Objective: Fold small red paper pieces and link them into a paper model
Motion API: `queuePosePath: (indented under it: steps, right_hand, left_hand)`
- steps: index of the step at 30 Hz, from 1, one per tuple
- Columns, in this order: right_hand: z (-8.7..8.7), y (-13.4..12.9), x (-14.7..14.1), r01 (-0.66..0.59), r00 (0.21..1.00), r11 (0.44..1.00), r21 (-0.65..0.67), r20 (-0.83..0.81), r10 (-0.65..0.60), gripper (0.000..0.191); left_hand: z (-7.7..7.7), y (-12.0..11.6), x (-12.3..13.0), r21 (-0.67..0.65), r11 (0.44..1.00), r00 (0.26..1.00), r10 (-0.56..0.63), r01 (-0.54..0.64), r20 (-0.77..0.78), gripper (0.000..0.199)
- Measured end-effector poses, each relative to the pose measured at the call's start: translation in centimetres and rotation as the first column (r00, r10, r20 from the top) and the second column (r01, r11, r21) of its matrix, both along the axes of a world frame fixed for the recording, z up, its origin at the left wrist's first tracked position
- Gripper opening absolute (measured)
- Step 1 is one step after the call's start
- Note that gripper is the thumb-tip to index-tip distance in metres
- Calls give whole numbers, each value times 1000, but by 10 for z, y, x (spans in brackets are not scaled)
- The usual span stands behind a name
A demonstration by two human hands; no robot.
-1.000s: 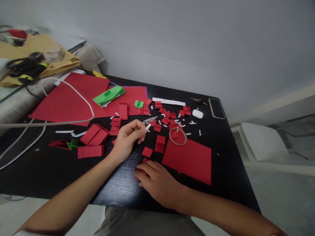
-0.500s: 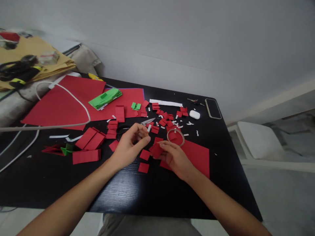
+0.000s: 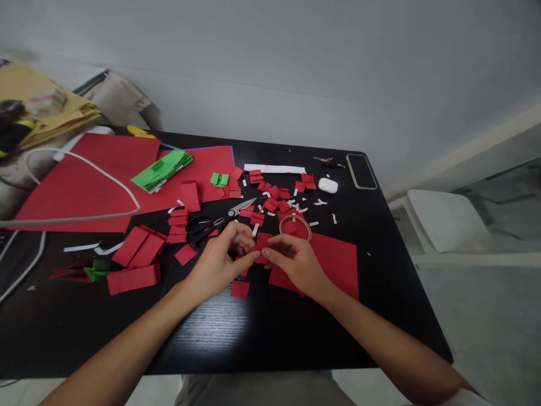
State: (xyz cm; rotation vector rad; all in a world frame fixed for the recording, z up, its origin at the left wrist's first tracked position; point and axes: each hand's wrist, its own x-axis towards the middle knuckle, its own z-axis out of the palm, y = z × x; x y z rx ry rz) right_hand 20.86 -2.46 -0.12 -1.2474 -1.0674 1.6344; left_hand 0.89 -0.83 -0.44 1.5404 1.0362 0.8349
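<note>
A small red paper piece (image 3: pixel 261 247) is pinched between both hands above the black table. My left hand (image 3: pixel 226 254) grips its left edge with thumb and fingers. On its right edge, the thumb and fingers of my right hand (image 3: pixel 293 259) are closed. Just below the hands lies a red paper square (image 3: pixel 240 289). Black-handled scissors (image 3: pixel 205 226) rest beyond my left hand, blades apart. A beige ring that looks like a tape roll (image 3: pixel 295 217) sits beyond my right hand, and a large red sheet (image 3: pixel 336 265) lies partly under that hand.
Folded red pieces and white paper scraps are scattered mid-table. A green paper bundle (image 3: pixel 163 170) lies on red sheets at the left, near a white cable (image 3: pixel 105 170). A white case (image 3: pixel 328 185), keys (image 3: pixel 328 162) and a phone (image 3: pixel 361 171) are at the far right.
My left hand has come over to the red paper piece and taken hold of it alongside my right hand. The camera view has shifted slightly, and the scissors show more fully.
</note>
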Motion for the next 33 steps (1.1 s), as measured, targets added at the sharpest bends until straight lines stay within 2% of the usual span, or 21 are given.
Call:
queuePosePath:
  steps: [7, 12, 15, 19, 22, 24, 28, 33]
  right_hand:
    - [-6, -3, 6, -41, 998, 999, -8, 42, 42, 28]
    - [-5, -13, 15, -142, 982, 989, 38, 130, 136, 25]
    - [-6, -16, 18, -156, 974, 986, 59, 174, 143, 25]
    - [-9, -14, 16, -69, 991, 996, 57, 122, 61, 25]
    - [-12, -11, 14, 4, 997, 999, 38, 78, -7, 25]
    - [-14, -10, 12, 28, 998, 999, 28, 55, -30, 26]
    - [-15, -14, 9, 40, 999, 998, 42, 35, -41, 23]
    - [-16, -16, 8, 30, 999, 996, 79, 28, -32, 20]
  left_hand:
    - [-3, 1, -1, 13, 999, 998, -35, 35, -44, 29]
    - [5, -1, -1, -68, 987, 988, -151, 148, -40, 31]
    - [7, -2, -1, -88, 980, 982, -183, 178, -50, 30]
    - [8, 0, -3, 12, 994, 992, -112, 113, -58, 27]
    - [14, 2, -5, 131, 988, 993, -68, 80, -94, 8]
    - [19, 2, -4, 180, 971, 980, -129, 156, -153, 11]
    - [23, 0, 1, 197, 929, 924, -251, 314, -289, 13]
    - [20, -2, 4, 222, 913, 898, -248, 342, -362, 11]
